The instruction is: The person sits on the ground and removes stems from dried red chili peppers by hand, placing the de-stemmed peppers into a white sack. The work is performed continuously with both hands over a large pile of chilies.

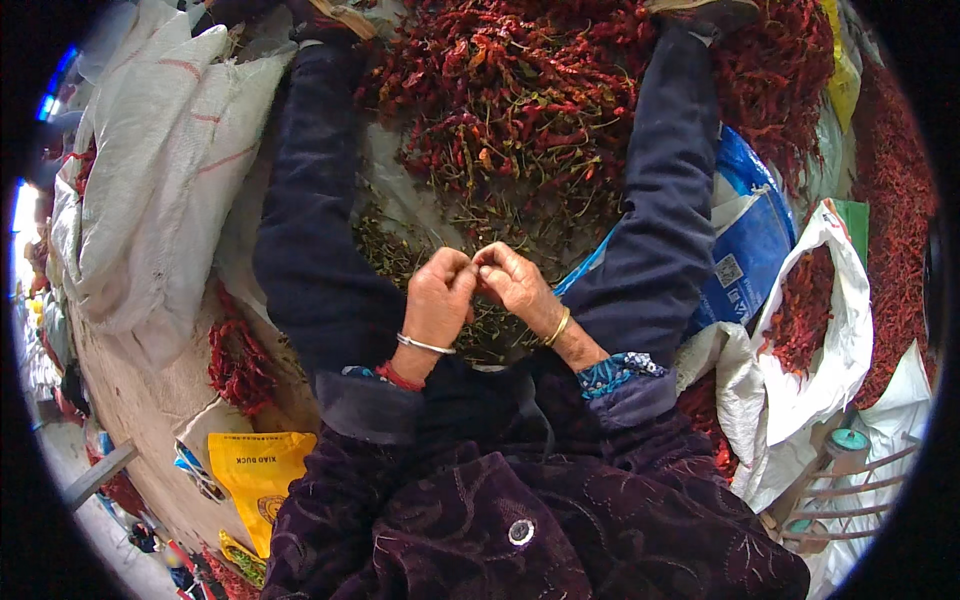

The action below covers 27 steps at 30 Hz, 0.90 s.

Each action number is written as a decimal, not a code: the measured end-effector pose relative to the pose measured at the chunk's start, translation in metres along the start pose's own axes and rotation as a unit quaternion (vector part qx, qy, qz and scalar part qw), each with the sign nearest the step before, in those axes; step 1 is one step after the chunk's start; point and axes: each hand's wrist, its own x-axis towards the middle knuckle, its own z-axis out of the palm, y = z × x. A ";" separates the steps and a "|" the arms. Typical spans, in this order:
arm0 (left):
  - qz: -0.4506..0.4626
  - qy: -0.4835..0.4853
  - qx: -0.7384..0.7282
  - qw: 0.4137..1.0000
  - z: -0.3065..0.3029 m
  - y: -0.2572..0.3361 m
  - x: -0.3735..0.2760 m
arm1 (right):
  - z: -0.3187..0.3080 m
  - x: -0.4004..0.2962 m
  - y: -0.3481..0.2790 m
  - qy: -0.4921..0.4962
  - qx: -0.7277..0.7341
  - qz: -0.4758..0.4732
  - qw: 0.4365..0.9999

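Note:
My left hand point(439, 291), with a silver bangle at the wrist, meets my right hand point(516, 286) fingertip to fingertip over my lap. A gold-coloured bangle circles the right wrist. Thumbs and fingers of both hands are pinched close together; whether something small lies between them is too small to tell. Just below the hands lie loose green-brown stems point(491, 330) on the ground. A big heap of dried red chilli peppers point(517, 90), many with their stems on, spreads between my outstretched legs.
White woven sacks point(161, 172) stand at the left, near a small pile of red chillies point(241, 360) and a yellow bag point(255, 472). At the right are a blue printed bag point(750, 255), an open white sack of chillies point(855, 330) and a slatted rack point(855, 487).

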 end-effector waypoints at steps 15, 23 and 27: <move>0.221 0.009 0.388 0.895 -0.021 -0.005 0.027 | -0.049 0.008 -0.011 0.064 0.384 0.071 0.918; 0.226 -0.006 0.444 0.867 0.004 -0.037 0.068 | -0.060 0.011 -0.016 0.062 0.369 0.077 0.924; 0.186 0.030 0.422 0.887 -0.006 -0.044 0.066 | -0.058 0.012 -0.014 0.031 0.379 0.081 0.921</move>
